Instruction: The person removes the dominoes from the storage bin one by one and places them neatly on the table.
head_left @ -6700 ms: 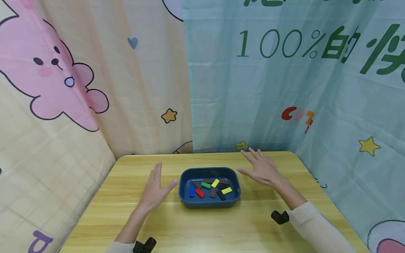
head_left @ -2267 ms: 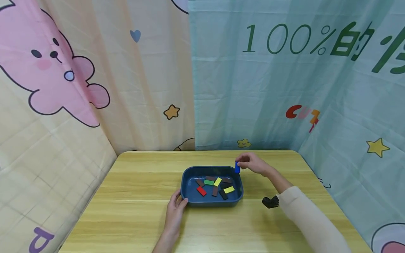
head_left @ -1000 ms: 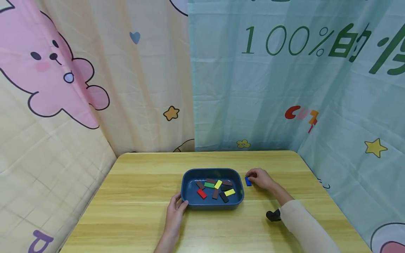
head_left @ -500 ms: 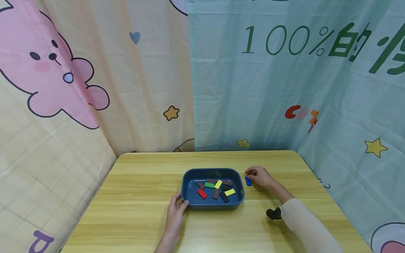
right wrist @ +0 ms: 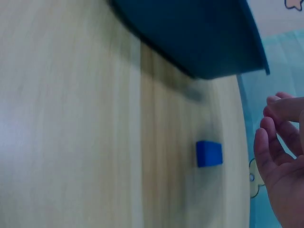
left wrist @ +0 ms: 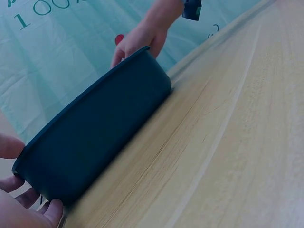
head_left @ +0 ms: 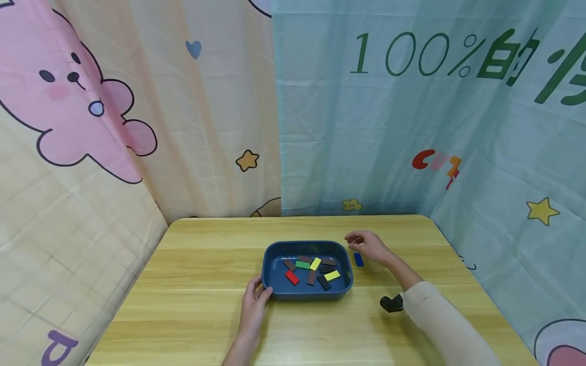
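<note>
- While the left hand grips the navy rectangular tray, the right hand is empty
- blue oblong block lies on the wooden desk, just beside the tray
- looks like unloading; next pick probably wants a pinch

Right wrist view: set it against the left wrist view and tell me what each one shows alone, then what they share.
Only the right wrist view: the blue block lying on the table, and a star print partly cut off at the top right corner.

Only the left wrist view: the left hand holding one end of the tray, and green numerals on the curtain.

Both: the outside of the tray, the wooden table, the teal curtain and the right hand, which holds nothing.
</note>
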Tool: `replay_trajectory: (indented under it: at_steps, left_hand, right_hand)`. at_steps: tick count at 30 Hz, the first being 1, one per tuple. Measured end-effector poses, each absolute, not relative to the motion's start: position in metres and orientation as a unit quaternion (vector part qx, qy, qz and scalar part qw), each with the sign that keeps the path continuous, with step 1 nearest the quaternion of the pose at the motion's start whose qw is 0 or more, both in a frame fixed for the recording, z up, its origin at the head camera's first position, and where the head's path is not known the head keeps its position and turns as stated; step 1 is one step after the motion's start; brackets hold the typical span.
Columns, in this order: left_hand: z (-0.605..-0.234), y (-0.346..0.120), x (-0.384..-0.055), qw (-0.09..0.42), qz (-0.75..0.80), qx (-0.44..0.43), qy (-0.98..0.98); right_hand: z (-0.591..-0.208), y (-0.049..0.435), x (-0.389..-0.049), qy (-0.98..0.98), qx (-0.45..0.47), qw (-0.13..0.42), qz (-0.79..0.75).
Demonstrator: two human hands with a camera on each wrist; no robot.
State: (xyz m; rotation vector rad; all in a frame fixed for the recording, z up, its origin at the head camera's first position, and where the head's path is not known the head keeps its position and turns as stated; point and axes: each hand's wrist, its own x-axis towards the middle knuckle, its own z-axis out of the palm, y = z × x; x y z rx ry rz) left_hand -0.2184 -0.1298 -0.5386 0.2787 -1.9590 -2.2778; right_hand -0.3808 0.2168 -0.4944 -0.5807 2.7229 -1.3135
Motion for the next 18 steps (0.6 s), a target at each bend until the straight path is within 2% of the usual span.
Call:
replay_trajectory:
  at_steps: [12,18]
  left_hand:
    - [-0.54,-0.133,-0.218,0.058,-0.755,0.087,-0.647]
    - [-0.541,-0.131,-0.218,0.055,-0.76,0.09,-0.641]
  right_hand:
    - [-0.466,0.185,-0.382,0.877,-0.268,0.012,-0.4]
    - [-0.458,0.167,-0.381,0.872,-0.317,0.031,-0.372]
